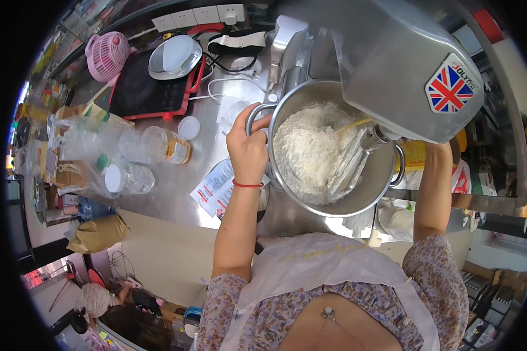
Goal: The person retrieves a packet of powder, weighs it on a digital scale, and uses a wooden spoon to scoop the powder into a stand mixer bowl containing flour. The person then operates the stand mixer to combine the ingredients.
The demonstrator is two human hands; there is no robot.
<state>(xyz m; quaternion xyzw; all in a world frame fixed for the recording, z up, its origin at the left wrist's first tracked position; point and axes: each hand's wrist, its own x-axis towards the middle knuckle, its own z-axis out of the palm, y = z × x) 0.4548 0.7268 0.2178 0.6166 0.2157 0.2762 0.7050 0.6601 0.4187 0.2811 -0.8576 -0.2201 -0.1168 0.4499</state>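
Note:
My left hand grips the left metal loop handle of a deep steel mixing bowl. White flour fills much of the bowl. A flat mixer beater slants down into it from the stand mixer head, and a thin yellowish stick lies near the flour. The mixer head hangs over the bowl's upper right. My right forearm passes right of the bowl, and the mixer head hides my right hand's fingers. The right loop handle shows beside that arm.
Left on the steel counter are clear plastic jars, a white lid and a printed packet. Behind them, a digital scale rests on a red-edged induction cooker beside a pink fan. Another person is at lower left.

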